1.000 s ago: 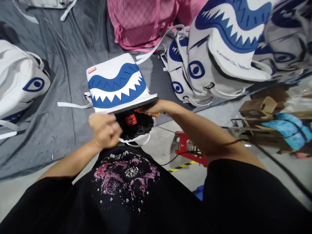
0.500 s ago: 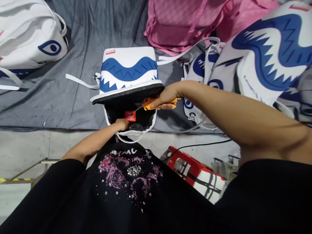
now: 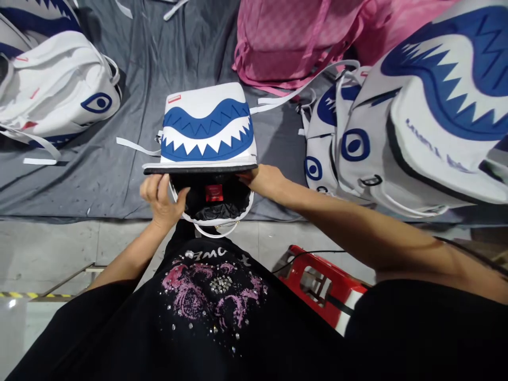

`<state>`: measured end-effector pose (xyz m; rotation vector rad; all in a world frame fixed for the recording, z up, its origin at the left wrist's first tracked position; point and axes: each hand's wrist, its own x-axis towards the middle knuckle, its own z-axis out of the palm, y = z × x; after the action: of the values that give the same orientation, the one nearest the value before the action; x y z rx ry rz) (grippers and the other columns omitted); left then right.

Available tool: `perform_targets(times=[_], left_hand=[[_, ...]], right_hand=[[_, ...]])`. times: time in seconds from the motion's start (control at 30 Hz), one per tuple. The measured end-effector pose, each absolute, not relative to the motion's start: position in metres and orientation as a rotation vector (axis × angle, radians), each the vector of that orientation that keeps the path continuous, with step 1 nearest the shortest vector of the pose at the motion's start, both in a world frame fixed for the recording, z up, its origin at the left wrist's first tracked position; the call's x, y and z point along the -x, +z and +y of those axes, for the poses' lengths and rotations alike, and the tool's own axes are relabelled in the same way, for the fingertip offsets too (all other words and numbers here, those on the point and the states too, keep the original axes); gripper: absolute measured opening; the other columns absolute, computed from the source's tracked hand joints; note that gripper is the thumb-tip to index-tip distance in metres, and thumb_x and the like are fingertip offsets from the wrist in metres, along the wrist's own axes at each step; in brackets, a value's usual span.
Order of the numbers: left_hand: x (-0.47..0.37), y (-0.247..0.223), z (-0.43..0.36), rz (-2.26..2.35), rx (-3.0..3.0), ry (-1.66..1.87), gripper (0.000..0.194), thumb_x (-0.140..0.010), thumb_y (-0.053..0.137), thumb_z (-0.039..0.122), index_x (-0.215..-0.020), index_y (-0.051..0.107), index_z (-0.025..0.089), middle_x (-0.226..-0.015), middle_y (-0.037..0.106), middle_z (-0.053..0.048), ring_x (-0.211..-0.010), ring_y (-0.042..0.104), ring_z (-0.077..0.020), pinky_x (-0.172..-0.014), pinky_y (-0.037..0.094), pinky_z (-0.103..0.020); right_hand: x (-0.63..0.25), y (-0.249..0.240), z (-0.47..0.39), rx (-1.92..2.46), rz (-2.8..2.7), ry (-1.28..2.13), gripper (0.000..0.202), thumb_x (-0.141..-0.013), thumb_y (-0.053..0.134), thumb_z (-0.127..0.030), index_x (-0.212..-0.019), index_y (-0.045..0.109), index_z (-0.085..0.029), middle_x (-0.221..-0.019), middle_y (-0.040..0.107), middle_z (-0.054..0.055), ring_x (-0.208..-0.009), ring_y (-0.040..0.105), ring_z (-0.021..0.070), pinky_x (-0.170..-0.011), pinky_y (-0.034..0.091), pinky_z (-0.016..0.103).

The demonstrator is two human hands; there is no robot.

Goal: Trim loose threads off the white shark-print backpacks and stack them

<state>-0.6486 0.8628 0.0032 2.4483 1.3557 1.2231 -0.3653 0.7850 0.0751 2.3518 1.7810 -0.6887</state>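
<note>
A white backpack (image 3: 206, 129) with a blue toothed-mouth pattern lies in front of me, its mouth open towards me. Inside, a red label (image 3: 214, 193) shows against the black lining (image 3: 222, 210). My left hand (image 3: 162, 198) grips the left edge of the opening, thumb on the inner side and fingers outside. At the right edge, my right hand (image 3: 260, 180) holds the backpack, its fingertips partly hidden inside under the black-trimmed flap edge. A white carry handle (image 3: 216, 234) hangs at the near rim.
Similar white and blue backpacks lie at the left (image 3: 67, 84) and right (image 3: 436, 106). Pink bags (image 3: 286, 42) are at the back. Grey cloth (image 3: 130, 190) covers the table. Below its front edge stands a red stool (image 3: 317, 280), with a black cable above it.
The orange-handled tool with a thin tip has left my right hand and is out of view. My left hand has moved from the near rim to the left edge; my right now grips the backpack.
</note>
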Motion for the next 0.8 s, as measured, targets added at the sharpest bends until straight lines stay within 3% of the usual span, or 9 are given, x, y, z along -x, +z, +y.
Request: perform_targets(times=[0.07,0.13,0.2,0.27,0.33,0.53,0.63,0.7,0.8], left_hand=[[0.646,0.02,0.878,1.379,-2.475,1.404,0.083,-0.075,0.075,0.056,-0.137,0.046,0.01,-0.146,0.043,-0.027,-0.144,0.031,-0.0401,-0.12,0.019,-0.058],[0.639,0.036,0.893,1.34,-2.49,1.484,0.086,-0.075,0.077,0.051,-0.142,0.042,0.01,-0.15,0.038,-0.027,-0.146,0.03,-0.038,-0.121,0.021,-0.054],[0.631,0.047,0.908,1.306,-2.434,1.429,0.069,-0.077,0.074,0.043,-0.135,0.05,0.013,-0.14,0.052,-0.021,-0.136,0.045,-0.0332,-0.117,0.031,-0.049],[0.626,0.053,0.917,1.329,-2.314,1.339,0.042,-0.081,0.069,0.034,-0.118,0.06,0.018,-0.116,0.065,-0.011,-0.112,0.061,-0.0258,-0.105,0.044,-0.041],[0.624,0.056,0.921,1.392,-2.212,1.317,0.026,-0.081,0.068,0.03,-0.104,0.063,0.019,-0.098,0.068,-0.005,-0.094,0.064,-0.0208,-0.092,0.049,-0.035],[0.624,0.063,0.914,1.357,-2.12,1.42,0.018,-0.077,0.073,0.03,-0.087,0.064,0.018,-0.081,0.068,0.0,-0.077,0.063,-0.0156,-0.076,0.048,-0.028],[0.625,0.064,0.913,1.378,-2.095,1.423,0.018,-0.076,0.073,0.033,-0.084,0.065,0.018,-0.076,0.068,0.0,-0.071,0.062,-0.0151,-0.072,0.046,-0.027],[0.626,0.065,0.913,1.404,-2.075,1.41,0.019,-0.075,0.073,0.034,-0.083,0.066,0.018,-0.074,0.068,0.0,-0.069,0.062,-0.0152,-0.07,0.046,-0.027],[0.63,0.066,0.909,1.415,-2.047,1.374,0.021,-0.075,0.07,0.038,-0.083,0.065,0.019,-0.073,0.067,0.0,-0.069,0.062,-0.0162,-0.07,0.047,-0.028]], right_hand=[[0.362,0.077,0.777,-2.34,1.744,-0.644,0.04,-0.099,0.052,-0.038,-0.129,0.066,-0.017,-0.116,0.071,0.017,-0.104,0.068,0.0294,-0.086,0.052,0.038],[0.354,0.082,0.764,-2.326,1.679,-0.63,0.04,-0.098,0.053,-0.04,-0.125,0.067,-0.014,-0.11,0.072,0.017,-0.098,0.068,0.0285,-0.082,0.051,0.037],[0.346,0.09,0.747,-2.358,1.58,-0.69,0.041,-0.097,0.053,-0.046,-0.116,0.069,-0.014,-0.102,0.072,0.017,-0.091,0.068,0.0269,-0.077,0.05,0.034],[0.339,0.096,0.728,-2.409,1.486,-0.818,0.041,-0.095,0.056,-0.051,-0.107,0.071,-0.015,-0.096,0.072,0.015,-0.086,0.067,0.0251,-0.073,0.049,0.032],[0.333,0.101,0.708,-2.462,1.39,-1.005,0.036,-0.092,0.059,-0.048,-0.102,0.07,-0.016,-0.091,0.071,0.012,-0.077,0.066,0.0216,-0.067,0.048,0.029],[0.325,0.089,0.669,-2.771,1.02,-1.457,0.038,-0.095,0.052,-0.045,-0.113,0.064,-0.014,-0.055,0.051,-0.003,-0.041,0.046,0.012,-0.044,0.036,0.025],[0.33,0.054,0.663,-2.963,1.157,-1.332,0.033,-0.09,0.059,-0.043,-0.104,0.068,-0.015,-0.059,0.058,0.0,-0.049,0.054,0.0141,-0.05,0.042,0.026],[0.343,0.024,0.666,-3.082,1.319,-1.249,0.028,-0.085,0.063,-0.041,-0.095,0.07,-0.016,-0.071,0.068,0.005,-0.064,0.063,0.0184,-0.063,0.05,0.029],[0.373,-0.014,0.676,-3.305,1.469,-1.386,0.032,-0.083,0.06,-0.04,-0.102,0.07,-0.016,-0.093,0.073,0.008,-0.085,0.067,0.0223,-0.082,0.053,0.035]])
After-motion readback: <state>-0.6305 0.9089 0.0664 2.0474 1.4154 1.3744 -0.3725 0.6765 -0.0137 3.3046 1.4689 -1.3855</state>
